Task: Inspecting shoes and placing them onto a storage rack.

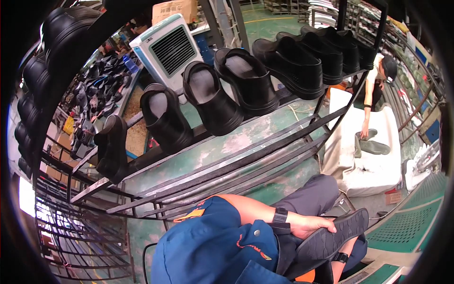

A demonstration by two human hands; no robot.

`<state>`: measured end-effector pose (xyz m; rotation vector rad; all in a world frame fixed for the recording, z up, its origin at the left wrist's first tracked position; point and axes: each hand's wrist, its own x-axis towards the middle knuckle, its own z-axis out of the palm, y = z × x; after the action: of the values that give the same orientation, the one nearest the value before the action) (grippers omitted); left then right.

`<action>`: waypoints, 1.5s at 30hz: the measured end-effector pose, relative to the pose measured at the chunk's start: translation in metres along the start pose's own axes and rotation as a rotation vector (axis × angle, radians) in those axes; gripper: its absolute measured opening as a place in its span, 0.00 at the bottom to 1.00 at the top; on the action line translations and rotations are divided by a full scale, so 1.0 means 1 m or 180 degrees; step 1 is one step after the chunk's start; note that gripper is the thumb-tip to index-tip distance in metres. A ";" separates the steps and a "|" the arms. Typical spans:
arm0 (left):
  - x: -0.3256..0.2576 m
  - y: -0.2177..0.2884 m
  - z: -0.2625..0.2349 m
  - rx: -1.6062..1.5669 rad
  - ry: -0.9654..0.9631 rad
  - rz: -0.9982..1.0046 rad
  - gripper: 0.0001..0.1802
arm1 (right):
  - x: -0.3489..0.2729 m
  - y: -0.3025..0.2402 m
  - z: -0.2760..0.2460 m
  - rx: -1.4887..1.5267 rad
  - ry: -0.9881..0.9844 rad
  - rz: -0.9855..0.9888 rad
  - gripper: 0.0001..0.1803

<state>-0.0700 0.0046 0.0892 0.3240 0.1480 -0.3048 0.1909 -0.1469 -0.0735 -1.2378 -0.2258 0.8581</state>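
A black shoe (pixel 331 239) is tilted in front of my body, its grooved sole facing up. My left hand (pixel 313 226), below a black wristband, is closed on the shoe's edge, the thumb pressed on the sole. My right hand (pixel 349 246) reaches up behind the shoe near its far end and seems to touch it. The shoe hides the fingers of that hand. Something orange (pixel 306 276) shows below the shoe, too little of it to name.
Black shoes (pixel 208 99) stand along a metal rack (pixel 227 161) ahead; more line the left. An air cooler (pixel 172 49) is behind. At right, a co-worker's hand (pixel 365 128) touches grey-green footwear (pixel 376 147) on a white-covered table (pixel 373 173). Green perforated panels (pixel 395 236) stand near right.
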 end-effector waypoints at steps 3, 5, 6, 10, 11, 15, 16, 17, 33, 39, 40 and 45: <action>-0.008 0.009 0.038 0.0576 0.0048 0.0483 0.49 | -0.026 0.006 -0.022 0.0361 0.0089 0.0239 0.22; -0.020 0.026 0.047 0.1193 -0.0027 0.0513 0.50 | -0.059 -0.006 -0.023 0.0389 0.0280 0.0178 0.23; -0.027 0.036 0.046 0.1422 -0.0122 0.0619 0.51 | -0.076 -0.016 -0.019 0.0166 0.0444 0.0094 0.25; -0.060 0.053 0.013 0.0847 0.0347 0.1349 0.44 | -0.113 -0.036 0.031 0.1156 -0.1560 0.0816 0.35; -0.062 0.061 -0.003 0.0406 -0.0327 0.1608 0.43 | -0.120 -0.035 0.046 0.1086 -0.1306 0.0979 0.44; -0.089 0.060 -0.040 0.0667 0.0592 0.2585 0.45 | -0.127 -0.023 0.092 0.1984 -0.1644 0.0826 0.41; -0.096 0.057 -0.043 0.0883 0.0830 0.2563 0.47 | -0.127 -0.025 0.098 0.1885 -0.1357 0.0835 0.40; -0.104 0.053 -0.044 0.0988 0.1048 0.2530 0.49 | -0.120 -0.030 0.101 0.1842 -0.1388 0.0946 0.40; -0.110 0.047 -0.010 0.2280 0.1228 0.2385 0.67 | -0.020 -0.068 0.172 -0.0203 -0.1786 0.0962 0.24; -0.074 0.106 0.014 0.7021 0.0180 0.2450 0.55 | -0.078 -0.084 0.160 0.1767 -0.2025 0.1883 0.24; -0.066 0.102 0.018 0.7523 0.0454 0.2258 0.55 | -0.078 -0.088 0.158 0.1973 -0.1898 0.1767 0.23; -0.043 0.071 0.034 0.5210 0.0606 0.2439 0.67 | -0.077 -0.095 0.194 0.0672 -0.0915 -0.0377 0.35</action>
<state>-0.0852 0.0693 0.1497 1.9747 -0.0842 0.4583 0.0681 -0.0636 0.1008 -0.8941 -0.4241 0.9300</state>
